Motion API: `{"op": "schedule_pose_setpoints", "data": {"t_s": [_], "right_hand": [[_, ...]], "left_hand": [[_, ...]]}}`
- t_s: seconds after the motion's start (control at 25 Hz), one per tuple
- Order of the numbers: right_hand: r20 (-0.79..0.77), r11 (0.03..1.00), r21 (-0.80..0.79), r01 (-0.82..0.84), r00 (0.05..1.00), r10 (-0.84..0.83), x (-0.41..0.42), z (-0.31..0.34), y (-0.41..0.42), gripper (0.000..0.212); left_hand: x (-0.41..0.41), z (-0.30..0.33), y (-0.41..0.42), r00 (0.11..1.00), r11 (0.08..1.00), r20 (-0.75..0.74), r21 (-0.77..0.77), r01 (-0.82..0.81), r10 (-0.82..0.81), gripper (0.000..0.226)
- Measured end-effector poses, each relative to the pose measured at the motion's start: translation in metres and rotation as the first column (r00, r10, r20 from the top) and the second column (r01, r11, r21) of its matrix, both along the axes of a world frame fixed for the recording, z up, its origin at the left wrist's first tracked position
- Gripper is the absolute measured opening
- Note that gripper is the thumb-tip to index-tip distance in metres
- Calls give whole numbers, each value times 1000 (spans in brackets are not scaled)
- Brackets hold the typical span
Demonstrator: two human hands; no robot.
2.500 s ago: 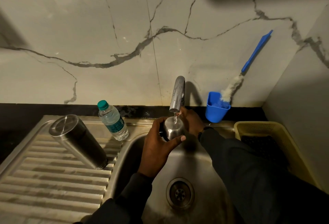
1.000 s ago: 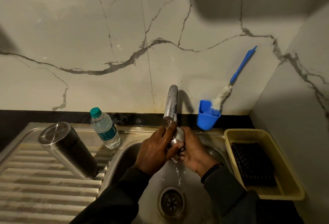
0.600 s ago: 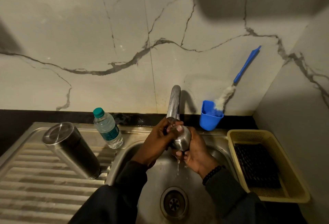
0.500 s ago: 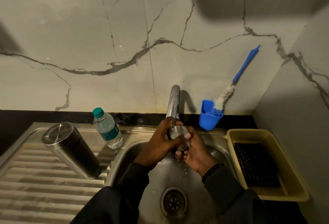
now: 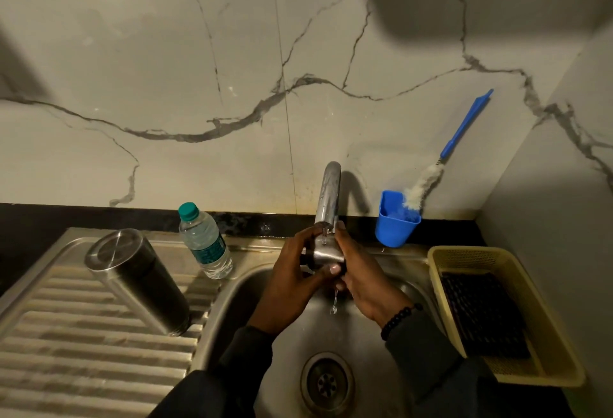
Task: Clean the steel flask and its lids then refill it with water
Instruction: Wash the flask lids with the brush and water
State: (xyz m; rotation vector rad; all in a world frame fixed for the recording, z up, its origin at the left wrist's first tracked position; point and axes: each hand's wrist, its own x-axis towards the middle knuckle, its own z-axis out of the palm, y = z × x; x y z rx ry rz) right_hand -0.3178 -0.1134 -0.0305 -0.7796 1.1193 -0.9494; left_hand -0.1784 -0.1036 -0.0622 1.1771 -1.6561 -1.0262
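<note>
A small steel lid [image 5: 326,253] sits under the tap [image 5: 328,197], with a thin stream of water falling into it. My left hand [image 5: 292,281] wraps it from the left and my right hand [image 5: 361,278] from the right. Water drips from the lid into the sink [image 5: 331,334]. The steel flask [image 5: 137,280] stands upside down on the ribbed drainboard [image 5: 76,351] to the left, apart from both hands.
A plastic water bottle [image 5: 205,241] with a green cap stands beside the flask. A blue cup [image 5: 394,223] holding a blue-handled bottle brush [image 5: 444,155] leans on the wall. A yellow basket [image 5: 544,318] with a dark pad sits right of the sink.
Both hands turned and rubbed the lid under the stream. It now sits upright with its open end toward the spout, and water runs over into the sink.
</note>
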Motion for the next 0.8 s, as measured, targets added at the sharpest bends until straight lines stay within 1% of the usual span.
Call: {"op": "schedule_pose_setpoints", "data": {"t_s": [0.08, 0.12, 0.16, 0.24, 0.32, 0.36, 0.4, 0.44, 0.52, 0.56, 0.6, 0.64, 0.72, 0.76, 0.8], "right_hand": [[-71, 999, -47, -23, 997, 20, -2, 3, 1, 29], [-113, 997, -65, -41, 993, 33, -2, 4, 2, 27], [-147, 995, -81, -49, 988, 37, -2, 4, 3, 24], [-180, 995, -100, -31, 984, 13, 0, 4, 5, 21], [-159, 997, -77, 16, 987, -28, 4, 6, 4, 25], [-131, 998, -58, 36, 990, -44, 6, 7, 3, 27], [-97, 998, -48, 39, 994, -44, 5, 9, 2, 28], [-74, 999, -51, 20, 997, -24, 3, 11, 2, 29], [-95, 991, -114, -65, 994, 54, -4, 11, 2, 27], [-140, 981, -160, -113, 986, 91, -6, 9, 2, 26], [-220, 965, -211, -157, 969, 110, -7, 7, 3, 27], [-330, 947, -256, -193, 939, 102, -7, 2, 3, 33], [-520, 919, -323, -224, 854, 26, -6, -5, 3, 53], [-558, 905, -356, -231, 830, -8, -7, -7, 2, 60], [-552, 893, -387, -229, 833, -26, -9, -9, 3, 58]], "left_hand": [[0, -2, 2, 995, 998, -101, 68, 5, 2, 52], [0, -2, 3, 993, 996, -113, 80, 25, -16, 52], [-1, -2, 5, 994, 997, -100, 70, 45, -38, 53], [-3, -4, 7, 998, 998, -13, 4, 68, -68, 58], [-5, -6, 11, 995, 993, 83, -106, 60, -51, 60], [-6, -8, 13, 996, 988, 86, -146, 46, -34, 59], [-7, -8, 14, 999, 989, 45, -146, 24, -18, 59], [-7, -7, 14, 1000, 995, -27, -99, -6, 4, 57], [-4, -5, 12, 991, 1000, -136, 4, -12, 12, 54], [-1, -5, 9, 991, 1000, -134, 25, 1, 2, 54], [2, -6, 6, 993, 999, -116, 28, 24, -20, 56], [3, -6, 4, 997, 1000, -70, 3, 30, -30, 57], [2, -7, 0, 999, 995, 47, -99, 4, 1, 58], [1, -8, -1, 997, 989, 79, -148, -10, 22, 58], [1, -10, -2, 997, 985, 75, -169, -17, 30, 58]]}}
